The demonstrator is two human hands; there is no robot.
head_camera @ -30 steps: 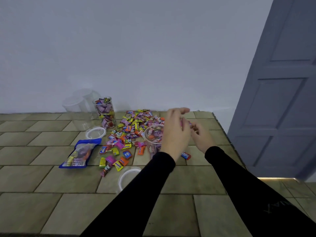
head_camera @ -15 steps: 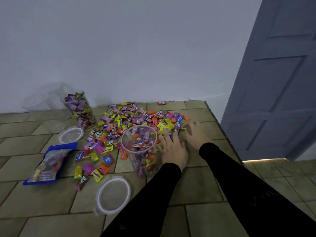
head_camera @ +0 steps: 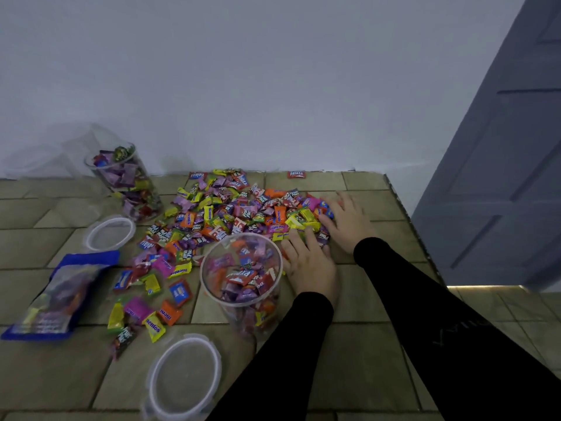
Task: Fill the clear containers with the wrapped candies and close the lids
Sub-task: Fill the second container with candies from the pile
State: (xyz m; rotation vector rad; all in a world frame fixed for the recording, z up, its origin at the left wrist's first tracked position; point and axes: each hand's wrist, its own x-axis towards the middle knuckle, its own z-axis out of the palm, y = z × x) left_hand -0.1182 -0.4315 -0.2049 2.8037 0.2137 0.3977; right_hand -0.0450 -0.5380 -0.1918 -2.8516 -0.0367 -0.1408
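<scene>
I have both hands down at the right end of the candy pile (head_camera: pixel 243 214), which is spread across the tiled worktop (head_camera: pixel 364 360) up to the wall. My left hand (head_camera: pixel 309 265) lies flat with fingers straight, fingertips in the pile's near edge, just beside the near container (head_camera: pixel 243 278). My right hand (head_camera: pixel 349 223) is spread over the pile's far right corner, fingers relaxed and parted. Neither grip is clamped on anything that I can see, though whatever lies under the palms is hidden.

The near container stands upright and open, partly filled, in front of the pile. Its lid (head_camera: pixel 185 381) lies flat on the worktop nearer to me. A second container (head_camera: pixel 127 180) stands by the wall at the left, looking nearly full, also open, with its lid (head_camera: pixel 109 233) just in front of it. A blue candy bag (head_camera: pixel 57 296) lies at the far left.

I judge the candies light and slick in their wrappers, so they will slide rather than stack; scooping a handful between both cupped hands looks better than pinching single pieces. The container looks thin-walled and light, easy to knock, so I would steady it around the wall near the rim. The lids seem flexible with side tabs; I would press them down at the edge.
</scene>
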